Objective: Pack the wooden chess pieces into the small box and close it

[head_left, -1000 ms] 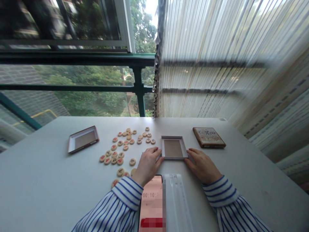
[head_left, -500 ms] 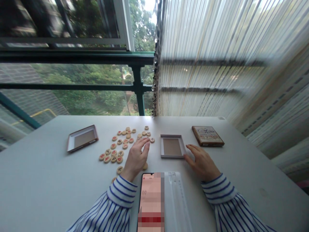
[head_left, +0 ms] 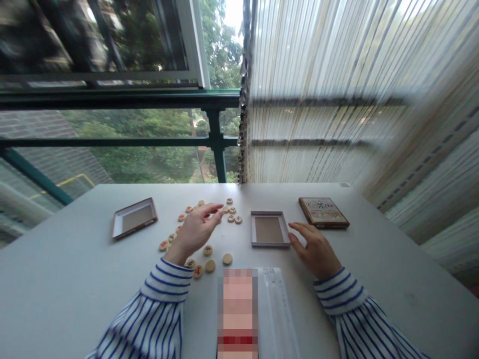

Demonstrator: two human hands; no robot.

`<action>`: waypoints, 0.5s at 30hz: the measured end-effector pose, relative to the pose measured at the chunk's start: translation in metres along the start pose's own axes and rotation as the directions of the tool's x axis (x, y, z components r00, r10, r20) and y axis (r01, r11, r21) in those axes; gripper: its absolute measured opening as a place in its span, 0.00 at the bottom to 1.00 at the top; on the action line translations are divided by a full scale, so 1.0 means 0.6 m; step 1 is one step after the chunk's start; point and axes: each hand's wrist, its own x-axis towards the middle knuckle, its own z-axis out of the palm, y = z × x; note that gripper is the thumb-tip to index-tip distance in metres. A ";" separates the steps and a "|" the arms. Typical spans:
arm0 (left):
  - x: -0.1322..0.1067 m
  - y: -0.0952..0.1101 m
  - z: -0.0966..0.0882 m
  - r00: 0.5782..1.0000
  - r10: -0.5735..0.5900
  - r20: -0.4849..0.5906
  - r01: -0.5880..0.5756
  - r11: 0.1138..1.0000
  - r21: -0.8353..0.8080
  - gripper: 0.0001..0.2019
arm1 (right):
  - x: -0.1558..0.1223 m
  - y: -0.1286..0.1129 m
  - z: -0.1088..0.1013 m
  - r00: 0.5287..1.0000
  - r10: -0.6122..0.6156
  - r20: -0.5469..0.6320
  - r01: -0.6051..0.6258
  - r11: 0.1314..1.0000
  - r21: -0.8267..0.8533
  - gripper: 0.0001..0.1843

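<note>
My left hand (head_left: 194,230) reaches over a spread of round wooden Chinese chess pieces (head_left: 208,250). Its fingers are bent, with the thumb a little apart from them, and I see nothing held. Some pieces beneath and behind this hand are hidden. Red or black marks show on several pieces, while a plain face is up on others, such as the wooden disc (head_left: 227,259) nearest me. At the right edge of a shallow open box (head_left: 270,244) is my right hand (head_left: 315,249), fingers curved and apart. Whether its fingertips touch the box I cannot tell.
A second shallow box part (head_left: 117,228) lies at the left of the white table (head_left: 67,269). A closed, printed box (head_left: 322,212) sits at the back right. In front of me are a phone (head_left: 239,309), its screen blurred, and a pale, translucent case (head_left: 277,309).
My left hand has moved left across the pieces, uncovering several near the front. My right hand stays beside the open box. The view has shifted slightly.
</note>
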 end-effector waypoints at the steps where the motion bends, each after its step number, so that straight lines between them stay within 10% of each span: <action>1: 0.005 0.001 -0.007 1.000 0.011 0.019 -0.011 1.000 0.007 0.20 | 0.003 -0.003 -0.003 1.000 0.006 -0.004 -0.006 1.000 0.022 0.16; 15: 0.061 -0.019 0.014 0.977 0.147 0.151 -0.173 0.968 0.179 0.17 | 0.097 -0.052 -0.031 0.984 -0.138 0.109 0.124 0.984 0.130 0.13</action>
